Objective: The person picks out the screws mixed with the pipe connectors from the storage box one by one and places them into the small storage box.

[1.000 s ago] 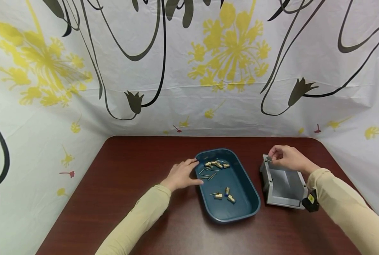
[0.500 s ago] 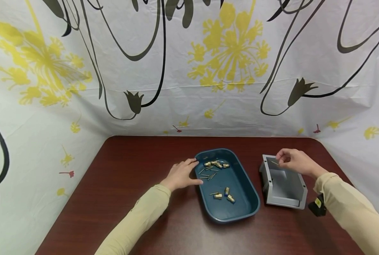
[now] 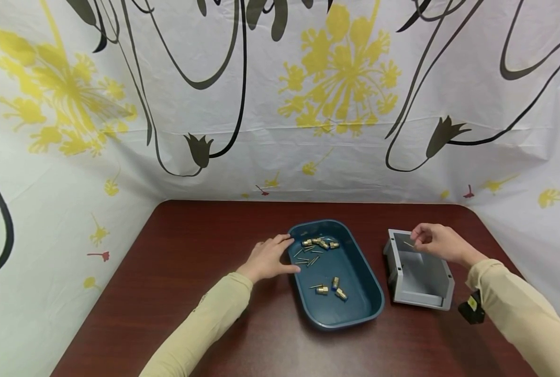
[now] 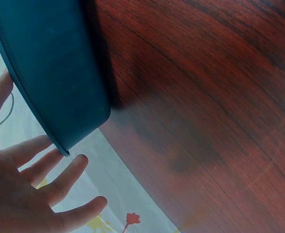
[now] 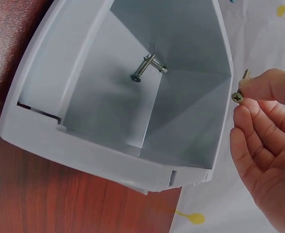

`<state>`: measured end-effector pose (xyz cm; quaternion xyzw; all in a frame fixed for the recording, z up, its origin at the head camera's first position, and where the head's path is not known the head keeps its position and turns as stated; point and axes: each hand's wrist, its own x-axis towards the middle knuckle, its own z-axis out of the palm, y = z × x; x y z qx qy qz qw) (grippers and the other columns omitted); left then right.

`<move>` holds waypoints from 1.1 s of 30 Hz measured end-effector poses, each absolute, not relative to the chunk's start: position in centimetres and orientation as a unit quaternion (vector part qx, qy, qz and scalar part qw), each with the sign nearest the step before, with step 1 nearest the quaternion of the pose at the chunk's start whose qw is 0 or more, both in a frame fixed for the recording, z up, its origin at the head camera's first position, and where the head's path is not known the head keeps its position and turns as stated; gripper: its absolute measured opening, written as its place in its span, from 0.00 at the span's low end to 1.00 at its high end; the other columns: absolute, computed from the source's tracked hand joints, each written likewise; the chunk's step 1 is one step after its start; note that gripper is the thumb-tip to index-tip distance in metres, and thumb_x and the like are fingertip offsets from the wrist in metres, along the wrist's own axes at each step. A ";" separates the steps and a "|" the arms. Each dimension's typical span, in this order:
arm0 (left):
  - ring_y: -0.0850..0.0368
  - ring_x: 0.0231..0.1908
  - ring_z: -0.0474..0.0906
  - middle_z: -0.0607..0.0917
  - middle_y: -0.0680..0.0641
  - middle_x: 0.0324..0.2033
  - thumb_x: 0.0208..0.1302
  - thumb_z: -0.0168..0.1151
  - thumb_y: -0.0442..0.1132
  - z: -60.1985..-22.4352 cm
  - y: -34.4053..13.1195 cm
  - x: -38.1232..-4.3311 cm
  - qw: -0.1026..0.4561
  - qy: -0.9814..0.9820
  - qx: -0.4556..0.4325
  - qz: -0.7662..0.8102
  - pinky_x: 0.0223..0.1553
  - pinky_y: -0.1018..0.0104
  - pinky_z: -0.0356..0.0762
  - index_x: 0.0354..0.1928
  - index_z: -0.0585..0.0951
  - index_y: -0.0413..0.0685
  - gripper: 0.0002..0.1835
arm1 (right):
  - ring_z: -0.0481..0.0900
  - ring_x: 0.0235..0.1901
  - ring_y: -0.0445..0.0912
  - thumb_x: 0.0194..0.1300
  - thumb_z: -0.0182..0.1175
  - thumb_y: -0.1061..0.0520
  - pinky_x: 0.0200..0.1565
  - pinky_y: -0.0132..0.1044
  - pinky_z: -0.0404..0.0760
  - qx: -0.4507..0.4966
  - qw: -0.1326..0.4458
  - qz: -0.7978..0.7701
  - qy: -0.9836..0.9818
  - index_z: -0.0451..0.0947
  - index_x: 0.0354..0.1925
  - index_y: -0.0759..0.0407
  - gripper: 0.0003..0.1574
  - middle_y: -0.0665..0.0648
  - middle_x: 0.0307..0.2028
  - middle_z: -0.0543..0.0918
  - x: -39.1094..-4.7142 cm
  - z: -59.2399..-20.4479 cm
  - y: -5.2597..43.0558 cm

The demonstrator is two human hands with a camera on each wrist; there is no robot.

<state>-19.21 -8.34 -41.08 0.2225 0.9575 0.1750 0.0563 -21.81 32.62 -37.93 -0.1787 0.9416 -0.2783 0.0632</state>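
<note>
Thumb and fingertips of the right hand pinch a screw, which in the head view appears over the far end of the grey bin. Two other screws lie crossed inside the bin. Left of it, a blue tray holds brass fittings. Beneath the bin spreads a red-brown tabletop; beyond it hangs white flowered cloth. The right forearm reaches in from the bin's right; well left of the bin, the left hand touches the tray's rim, fingers spread.
</note>
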 end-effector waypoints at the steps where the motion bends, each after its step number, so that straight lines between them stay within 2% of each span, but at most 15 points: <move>1: 0.51 0.56 0.62 0.63 0.49 0.60 0.48 0.61 0.60 -41.1 -8.3 -19.2 0.056 0.957 0.223 0.175 0.53 0.49 0.55 0.62 0.65 0.49 0.41 | 0.72 0.26 0.43 0.52 0.58 0.66 0.27 0.36 0.69 -0.179 0.063 -0.278 0.942 0.72 0.34 0.64 0.08 0.52 0.26 0.75 -21.8 -38.0 32.6; 11: 0.50 0.56 0.62 0.63 0.49 0.60 0.48 0.61 0.60 -41.2 -8.3 -19.3 0.055 0.957 0.225 0.174 0.53 0.48 0.55 0.62 0.65 0.49 0.41 | 0.72 0.27 0.44 0.52 0.58 0.67 0.26 0.35 0.71 -0.187 0.054 -0.285 0.938 0.72 0.34 0.65 0.08 0.52 0.25 0.76 -22.1 -37.7 31.9; 20: 0.50 0.55 0.62 0.63 0.49 0.61 0.48 0.61 0.60 -41.3 -8.4 -19.3 0.055 0.957 0.226 0.173 0.53 0.48 0.56 0.62 0.64 0.50 0.41 | 0.73 0.26 0.44 0.52 0.59 0.67 0.27 0.35 0.71 -0.235 0.037 -0.298 0.924 0.73 0.33 0.62 0.08 0.52 0.25 0.76 -23.0 -35.6 28.0; 25: 0.50 0.55 0.62 0.63 0.48 0.61 0.48 0.61 0.60 -41.3 -8.5 -19.3 0.053 0.956 0.228 0.176 0.53 0.48 0.56 0.62 0.64 0.50 0.40 | 0.74 0.28 0.45 0.53 0.60 0.66 0.28 0.35 0.73 -0.258 0.058 -0.318 0.910 0.73 0.33 0.59 0.08 0.52 0.26 0.77 -23.4 -35.0 25.2; 33: 0.50 0.55 0.63 0.62 0.49 0.61 0.49 0.61 0.61 -41.4 -8.6 -19.4 0.054 0.955 0.234 0.174 0.52 0.49 0.57 0.62 0.64 0.48 0.41 | 0.75 0.28 0.43 0.54 0.58 0.66 0.31 0.36 0.74 -0.313 0.112 -0.325 0.885 0.73 0.34 0.60 0.08 0.51 0.26 0.76 -23.8 -35.1 20.3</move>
